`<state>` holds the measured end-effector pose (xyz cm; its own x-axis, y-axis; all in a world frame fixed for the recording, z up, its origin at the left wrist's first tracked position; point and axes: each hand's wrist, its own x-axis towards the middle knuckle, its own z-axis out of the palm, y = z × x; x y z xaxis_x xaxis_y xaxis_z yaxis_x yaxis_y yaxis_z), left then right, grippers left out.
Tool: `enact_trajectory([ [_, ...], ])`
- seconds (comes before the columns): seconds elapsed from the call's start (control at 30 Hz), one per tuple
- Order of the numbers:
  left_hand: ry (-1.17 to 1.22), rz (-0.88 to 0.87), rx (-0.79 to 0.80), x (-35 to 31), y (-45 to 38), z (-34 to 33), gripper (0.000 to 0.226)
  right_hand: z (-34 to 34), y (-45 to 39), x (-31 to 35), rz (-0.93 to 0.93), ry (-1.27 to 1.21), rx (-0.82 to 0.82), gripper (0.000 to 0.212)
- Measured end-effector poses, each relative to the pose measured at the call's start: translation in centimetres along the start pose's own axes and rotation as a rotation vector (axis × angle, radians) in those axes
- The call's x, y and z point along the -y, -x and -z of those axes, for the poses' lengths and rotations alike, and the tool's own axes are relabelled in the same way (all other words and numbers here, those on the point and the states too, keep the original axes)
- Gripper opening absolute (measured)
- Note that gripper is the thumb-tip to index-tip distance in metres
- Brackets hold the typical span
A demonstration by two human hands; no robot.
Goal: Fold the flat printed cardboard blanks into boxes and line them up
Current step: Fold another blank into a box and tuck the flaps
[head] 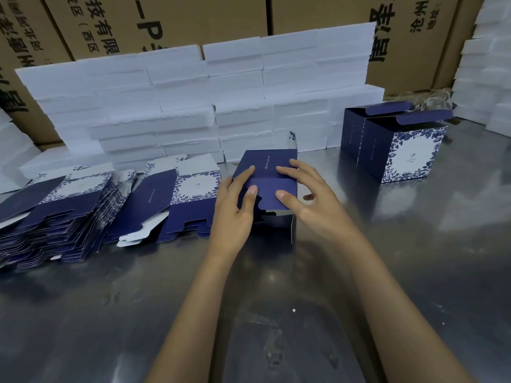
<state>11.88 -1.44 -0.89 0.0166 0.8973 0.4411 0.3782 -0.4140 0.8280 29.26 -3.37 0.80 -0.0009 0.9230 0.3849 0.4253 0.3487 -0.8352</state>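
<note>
A half-folded navy blue box (269,168) stands on the metal table (276,299) in the middle. My left hand (235,205) holds its left side, thumb pressing a navy flap. My right hand (307,194) holds the right side, thumb on the same flap and fingers over the top panel. Flat printed blanks lie in a fanned pile (55,217) at the left, with a smaller stack (179,200) beside my left hand. Two finished boxes (395,145) with blue floral fronts and open lids stand side by side at the right.
A wall of stacked white foam blocks (207,100) runs behind the work area. More white blocks (486,78) stand at the far right. Large brown cartons (193,20) with black print fill the background.
</note>
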Motion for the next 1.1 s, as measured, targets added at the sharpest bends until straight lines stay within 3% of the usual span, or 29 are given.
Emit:
enact_trajectory([
  [0.13, -0.009, 0.006, 0.009, -0.3, -0.2, 0.1, 0.032, -0.2, 0.0, 0.0, 0.004, 0.006, -0.018, 0.047],
  [0.63, -0.012, -0.089, -0.118, -1.5, 0.3, -0.6, 0.024, -0.2, -0.4, -0.4, 0.072, 0.033, -0.217, 0.027],
  [0.87, 0.067, -0.133, -0.020, -2.0, 0.1, -0.6, 0.018, -0.1, -0.2, 0.4, 0.057, -0.045, -0.150, 0.026],
  [1.1, 0.111, -0.081, -0.051, -2.3, 0.1, -0.8, 0.012, -1.0, -0.3, 0.3, 0.053, -0.140, -0.251, 0.030],
])
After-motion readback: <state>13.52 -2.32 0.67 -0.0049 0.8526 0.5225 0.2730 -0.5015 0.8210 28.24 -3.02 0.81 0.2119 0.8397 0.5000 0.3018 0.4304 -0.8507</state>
